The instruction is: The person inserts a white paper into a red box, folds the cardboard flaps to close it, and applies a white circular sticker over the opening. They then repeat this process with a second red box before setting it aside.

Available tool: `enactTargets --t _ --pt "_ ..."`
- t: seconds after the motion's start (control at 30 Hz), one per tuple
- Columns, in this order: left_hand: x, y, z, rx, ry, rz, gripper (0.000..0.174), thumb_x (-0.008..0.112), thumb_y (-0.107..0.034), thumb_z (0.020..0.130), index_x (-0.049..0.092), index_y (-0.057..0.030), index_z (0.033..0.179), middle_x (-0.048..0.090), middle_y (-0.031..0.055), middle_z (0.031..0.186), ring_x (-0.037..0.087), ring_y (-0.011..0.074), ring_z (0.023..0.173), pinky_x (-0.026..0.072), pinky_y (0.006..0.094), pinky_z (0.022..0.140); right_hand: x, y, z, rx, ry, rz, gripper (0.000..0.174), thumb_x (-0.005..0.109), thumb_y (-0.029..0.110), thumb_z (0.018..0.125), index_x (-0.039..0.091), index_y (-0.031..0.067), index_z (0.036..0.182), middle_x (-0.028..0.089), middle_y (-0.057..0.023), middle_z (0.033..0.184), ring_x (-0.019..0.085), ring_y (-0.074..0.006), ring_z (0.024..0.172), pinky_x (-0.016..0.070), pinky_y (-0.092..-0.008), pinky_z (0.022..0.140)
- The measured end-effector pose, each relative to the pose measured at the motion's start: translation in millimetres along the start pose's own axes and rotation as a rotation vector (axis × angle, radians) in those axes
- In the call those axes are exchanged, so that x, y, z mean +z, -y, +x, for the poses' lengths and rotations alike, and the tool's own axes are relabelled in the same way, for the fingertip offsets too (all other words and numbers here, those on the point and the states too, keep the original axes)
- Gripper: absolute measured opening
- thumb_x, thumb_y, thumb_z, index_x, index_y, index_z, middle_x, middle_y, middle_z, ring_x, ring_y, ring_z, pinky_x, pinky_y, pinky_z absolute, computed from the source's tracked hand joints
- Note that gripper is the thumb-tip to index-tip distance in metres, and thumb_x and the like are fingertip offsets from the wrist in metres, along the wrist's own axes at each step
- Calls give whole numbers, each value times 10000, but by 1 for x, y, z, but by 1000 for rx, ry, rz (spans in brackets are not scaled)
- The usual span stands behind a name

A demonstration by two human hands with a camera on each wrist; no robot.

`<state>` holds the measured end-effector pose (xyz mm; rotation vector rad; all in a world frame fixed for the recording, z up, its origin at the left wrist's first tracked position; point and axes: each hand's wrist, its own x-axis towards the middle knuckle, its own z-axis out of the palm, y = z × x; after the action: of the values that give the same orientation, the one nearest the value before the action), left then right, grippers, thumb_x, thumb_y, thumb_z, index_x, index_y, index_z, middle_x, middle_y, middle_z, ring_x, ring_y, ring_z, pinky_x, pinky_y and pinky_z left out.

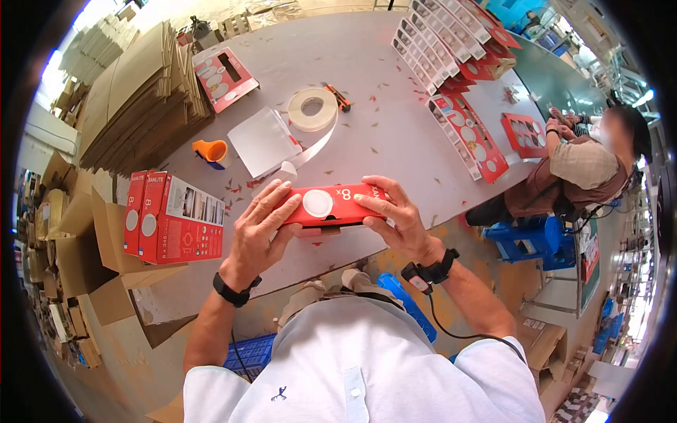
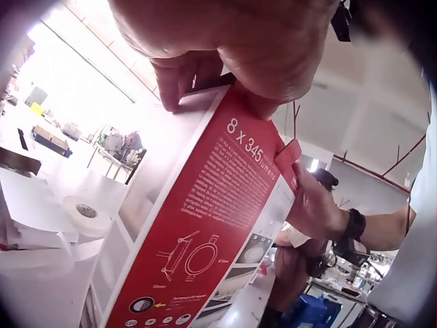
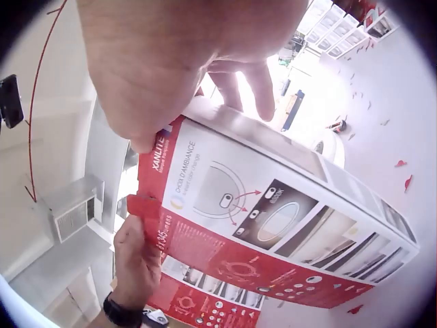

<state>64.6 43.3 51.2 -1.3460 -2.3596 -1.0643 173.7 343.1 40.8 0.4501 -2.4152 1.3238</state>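
Observation:
A red and white printed cardboard box is upright in front of me, its narrow red top face toward the head camera. My left hand grips its left end, fingers over the top and thumb on the near side. At the other end my right hand holds it the same way. The left wrist view shows the printed side of the box, with "8 x 345 lumens" on it. A small red flap sticks out at the upper edge in the right wrist view.
Two similar red boxes stand at left beside an open carton. Behind are flat cardboard, an orange tape dispenser, a white block, a tape roll and a cutter. A person sits at right.

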Motion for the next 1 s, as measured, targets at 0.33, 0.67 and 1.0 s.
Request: enactTargets --t 0.33,0.67,1.0 --pt "2 11 -9 50 99 28 750 915 -153 764 635 -104 1458 511 171 1591 451 370 1504 453 468 1204 -8 -18 -4 -163 104 -236 702 882 187 799 639 246 1454 466 -183 1583 513 -414 1413 510 -499 1142" --pt "14 -19 19 8 162 147 691 896 -290 775 566 -24 1321 554 217 1497 496 406 1438 336 572 1234 2 26 1 -69 64 -494 578 928 266 750 707 206 1281 506 -108 1569 350 -387 1541 276 -697 1218" --pt "18 -21 17 6 119 99 707 881 -228 745 528 -26 1324 549 223 1463 508 414 1384 339 558 1205 32 54 14 -130 -9 -490 153 851 198 845 729 111 876 598 -90 1339 507 -360 1395 311 -669 1202"
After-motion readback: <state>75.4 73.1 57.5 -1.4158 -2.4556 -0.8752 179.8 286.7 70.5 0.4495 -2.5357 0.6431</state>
